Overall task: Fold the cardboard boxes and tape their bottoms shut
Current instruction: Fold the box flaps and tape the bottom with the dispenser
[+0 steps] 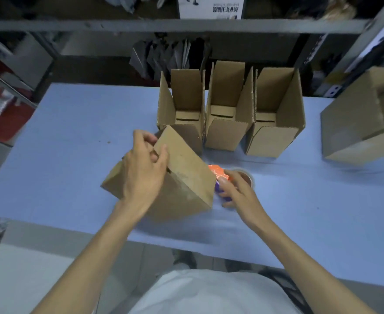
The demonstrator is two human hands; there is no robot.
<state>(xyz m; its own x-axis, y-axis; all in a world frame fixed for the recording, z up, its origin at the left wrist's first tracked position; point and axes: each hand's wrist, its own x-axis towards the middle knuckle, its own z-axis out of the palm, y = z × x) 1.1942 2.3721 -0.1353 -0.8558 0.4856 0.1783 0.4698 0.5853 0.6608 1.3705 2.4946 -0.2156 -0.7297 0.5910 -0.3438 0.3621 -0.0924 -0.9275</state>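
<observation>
Curled over the flaps (164, 141), the left hand (144, 171) holds a box (186, 182) tilted on the table (73, 132), top corner pointing at three upright boxes (226, 137), while the right hand (236, 192) clasps a blurred tape dispenser (219, 172) half hidden behind it.

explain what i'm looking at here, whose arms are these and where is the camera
No machine here: these are a person's two bare arms, filmed by one wide-angle camera worn on their head, looking down at a blue table. The left hand holds a flap of a tilted cardboard box that is being folded. The right hand closes round an orange and purple tape dispenser beside that box. Behind them three open boxes stand upright in a row, with a larger box at the right edge.
</observation>
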